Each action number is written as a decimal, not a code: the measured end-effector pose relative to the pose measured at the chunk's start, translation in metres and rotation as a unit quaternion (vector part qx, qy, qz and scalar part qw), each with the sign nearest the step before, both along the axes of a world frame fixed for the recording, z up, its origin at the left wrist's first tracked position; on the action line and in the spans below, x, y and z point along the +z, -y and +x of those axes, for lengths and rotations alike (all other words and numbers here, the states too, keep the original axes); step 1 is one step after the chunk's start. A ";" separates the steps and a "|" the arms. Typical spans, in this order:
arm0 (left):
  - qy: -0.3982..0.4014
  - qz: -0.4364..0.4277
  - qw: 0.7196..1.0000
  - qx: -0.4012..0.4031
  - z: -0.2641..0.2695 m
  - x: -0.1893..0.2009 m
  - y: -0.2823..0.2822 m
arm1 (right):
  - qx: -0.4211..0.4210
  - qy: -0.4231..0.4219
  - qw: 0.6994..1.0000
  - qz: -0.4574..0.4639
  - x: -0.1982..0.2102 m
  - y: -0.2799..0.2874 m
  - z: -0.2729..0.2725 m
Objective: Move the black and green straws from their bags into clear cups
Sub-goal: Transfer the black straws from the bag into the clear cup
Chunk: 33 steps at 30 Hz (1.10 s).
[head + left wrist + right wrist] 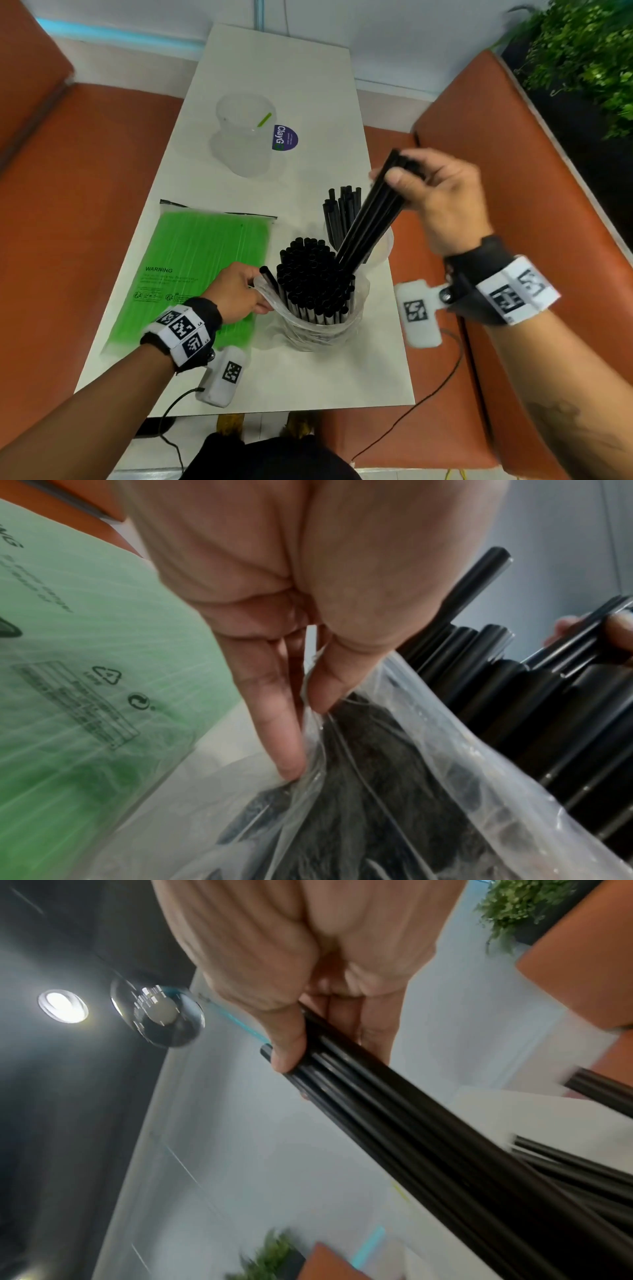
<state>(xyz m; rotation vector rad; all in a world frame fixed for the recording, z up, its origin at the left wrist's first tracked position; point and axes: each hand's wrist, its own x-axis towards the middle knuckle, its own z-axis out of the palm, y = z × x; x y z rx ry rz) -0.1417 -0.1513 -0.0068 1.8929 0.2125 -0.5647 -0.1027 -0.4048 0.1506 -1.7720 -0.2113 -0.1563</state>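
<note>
Head view: right hand (442, 202) grips bundle of black straws (370, 219), long axis slanting down-left, lower ends at open bag of black straws (318, 301); clear cup with black straws (376, 246) just beyond, nearer right hand. Left hand (236, 294) pinches bag rim.

Left wrist view: thumb and fingers (291, 745) pinch clear film.

Right wrist view: fingers wrapped round bundle's top.

Black straws (310, 274) in clear bag (318, 329); bright green straws in printed bag (191, 270); translucent cup (245, 133), purple sticker (285, 137); white desk (308, 85); rust-orange seats (513, 171); black-and-white patterned wristbands (180, 330).
</note>
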 end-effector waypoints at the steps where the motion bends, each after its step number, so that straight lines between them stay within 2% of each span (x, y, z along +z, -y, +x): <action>1: 0.000 -0.002 1.000 -0.002 0.000 0.000 0.000 | -0.007 0.018 0.999 0.027 0.015 0.005 0.004; 3: 0.000 -0.002 1.000 -0.004 0.000 -0.001 0.000 | -0.020 0.056 0.995 0.075 0.039 0.019 0.012; 5: 0.001 -0.002 1.000 -0.006 0.000 -0.001 0.000 | -0.036 0.080 0.992 0.094 0.045 0.031 0.024; 8: 0.002 0.000 1.000 -0.005 0.000 -0.001 0.000 | -0.080 0.051 0.994 0.048 0.003 0.037 0.041; 11: 0.006 0.003 1.000 -0.011 0.000 0.000 0.000 | -0.073 -0.037 0.996 -0.032 -0.058 0.034 0.046; 14: 0.009 0.005 1.000 -0.010 0.001 0.001 -0.001 | -0.052 -0.099 0.989 -0.095 -0.098 0.033 0.047; 18: 0.009 0.009 1.000 -0.007 0.001 0.002 0.000 | -0.054 -0.138 0.977 -0.155 -0.124 0.028 0.048; 21: 0.007 0.012 1.000 -0.003 0.001 0.003 0.001 | -0.069 -0.147 0.969 -0.188 -0.121 0.026 0.048; 23: 0.007 0.013 1.000 -0.003 0.001 0.003 0.000 | -0.075 -0.125 0.974 -0.172 -0.108 0.025 0.044; 26: 0.005 0.011 1.000 -0.001 0.001 0.003 0.000 | -0.113 0.007 0.974 -0.194 -0.086 0.030 0.022; 28: 0.001 0.005 1.000 0.004 0.001 0.003 0.000 | -0.114 0.051 0.972 -0.198 -0.081 0.033 0.001; 29: -0.001 0.003 1.000 0.007 0.001 0.003 0.000 | -0.096 0.029 0.978 -0.185 -0.082 0.034 -0.010; 31: -0.006 -0.001 1.000 0.010 0.001 0.004 0.001 | -0.021 -0.074 0.984 -0.160 -0.090 0.031 -0.027; 33: -0.007 -0.003 1.000 0.012 0.002 0.005 0.003 | 0.046 -0.159 0.974 -0.154 -0.103 0.027 -0.038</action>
